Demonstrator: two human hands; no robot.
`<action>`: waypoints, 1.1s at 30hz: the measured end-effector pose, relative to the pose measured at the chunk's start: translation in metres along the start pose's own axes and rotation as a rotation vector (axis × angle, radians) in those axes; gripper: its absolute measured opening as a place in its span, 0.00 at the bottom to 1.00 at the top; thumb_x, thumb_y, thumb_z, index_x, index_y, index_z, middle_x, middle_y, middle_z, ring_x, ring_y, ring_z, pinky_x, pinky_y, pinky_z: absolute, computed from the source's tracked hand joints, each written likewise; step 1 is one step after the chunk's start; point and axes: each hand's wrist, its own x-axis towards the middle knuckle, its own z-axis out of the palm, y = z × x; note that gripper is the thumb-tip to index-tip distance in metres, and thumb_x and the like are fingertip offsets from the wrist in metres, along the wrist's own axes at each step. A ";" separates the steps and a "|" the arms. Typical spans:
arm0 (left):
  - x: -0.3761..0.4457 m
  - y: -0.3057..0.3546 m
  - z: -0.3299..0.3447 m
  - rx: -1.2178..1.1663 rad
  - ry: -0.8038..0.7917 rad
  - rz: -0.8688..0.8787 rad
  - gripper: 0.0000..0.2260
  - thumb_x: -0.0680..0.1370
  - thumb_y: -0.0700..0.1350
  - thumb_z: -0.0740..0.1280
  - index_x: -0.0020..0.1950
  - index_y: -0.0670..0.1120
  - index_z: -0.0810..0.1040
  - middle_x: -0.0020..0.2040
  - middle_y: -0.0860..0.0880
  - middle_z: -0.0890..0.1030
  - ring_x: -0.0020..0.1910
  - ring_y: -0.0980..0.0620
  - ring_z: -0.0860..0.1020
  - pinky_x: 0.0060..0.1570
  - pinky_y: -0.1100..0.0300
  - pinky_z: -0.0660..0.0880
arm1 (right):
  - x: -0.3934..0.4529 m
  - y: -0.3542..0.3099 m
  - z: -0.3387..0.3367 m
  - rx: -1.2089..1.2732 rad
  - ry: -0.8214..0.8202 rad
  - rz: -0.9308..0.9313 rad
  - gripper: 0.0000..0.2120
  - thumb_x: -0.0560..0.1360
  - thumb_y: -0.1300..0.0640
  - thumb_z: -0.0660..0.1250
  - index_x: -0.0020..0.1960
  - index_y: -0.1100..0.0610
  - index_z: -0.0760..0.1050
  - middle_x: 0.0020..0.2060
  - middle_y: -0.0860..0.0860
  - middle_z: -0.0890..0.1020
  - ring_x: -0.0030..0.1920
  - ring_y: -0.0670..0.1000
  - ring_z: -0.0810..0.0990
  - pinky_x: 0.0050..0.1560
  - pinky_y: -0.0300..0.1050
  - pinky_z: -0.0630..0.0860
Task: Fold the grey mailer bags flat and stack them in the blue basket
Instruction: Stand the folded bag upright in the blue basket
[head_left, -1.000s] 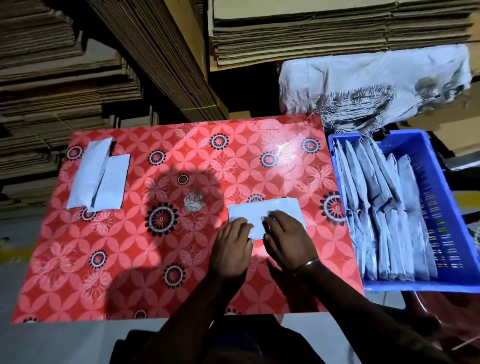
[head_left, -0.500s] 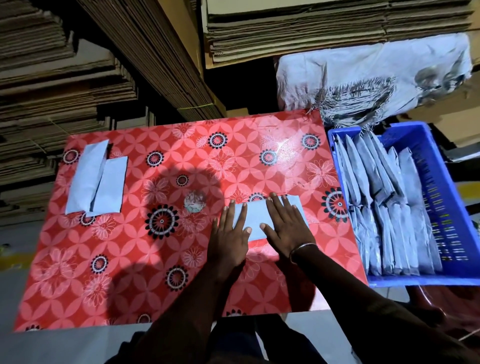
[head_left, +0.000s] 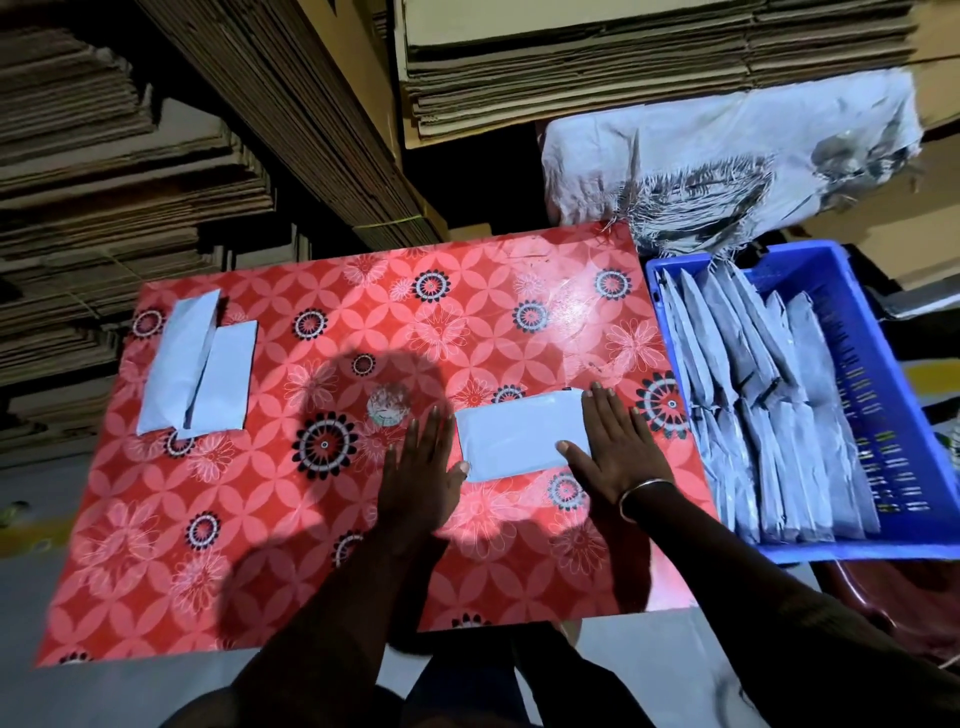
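A folded grey mailer bag (head_left: 522, 435) lies flat on the red surface (head_left: 291, 519) (near-right part), between left hand (head_left: 420, 470) and right hand (head_left: 613, 447), fingers straight, pressing its ends; blue basket (head_left: 883, 374) stands right.

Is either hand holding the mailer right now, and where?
Nothing is gripped. Left hand and right hand lie flat at opposite ends of the folded mailer.

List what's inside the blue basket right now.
The blue basket holds rows of folded grey mailer bags standing on edge, packed along its left side. The right side shows bare slotted wall. The basket floor beneath the bags is covered, so anything under them cannot be seen.
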 end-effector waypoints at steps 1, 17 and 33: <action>-0.002 -0.002 -0.002 0.014 -0.021 0.010 0.37 0.82 0.61 0.57 0.83 0.57 0.36 0.84 0.55 0.38 0.83 0.45 0.43 0.77 0.36 0.52 | 0.000 0.001 0.000 -0.002 -0.006 0.012 0.41 0.79 0.28 0.40 0.82 0.53 0.37 0.81 0.48 0.38 0.80 0.48 0.35 0.80 0.55 0.41; 0.044 0.063 -0.044 -0.270 0.001 0.175 0.31 0.71 0.48 0.76 0.74 0.47 0.73 0.67 0.44 0.76 0.67 0.41 0.73 0.68 0.49 0.69 | -0.064 -0.091 -0.005 0.989 0.204 0.474 0.15 0.81 0.47 0.65 0.65 0.52 0.76 0.56 0.51 0.83 0.58 0.54 0.81 0.59 0.49 0.75; 0.038 0.201 -0.042 -1.179 -0.123 -0.002 0.15 0.66 0.42 0.76 0.50 0.49 0.78 0.49 0.44 0.86 0.47 0.45 0.85 0.50 0.46 0.80 | -0.040 -0.002 -0.046 1.572 0.431 0.589 0.25 0.74 0.41 0.74 0.68 0.44 0.75 0.67 0.51 0.75 0.66 0.50 0.75 0.70 0.56 0.72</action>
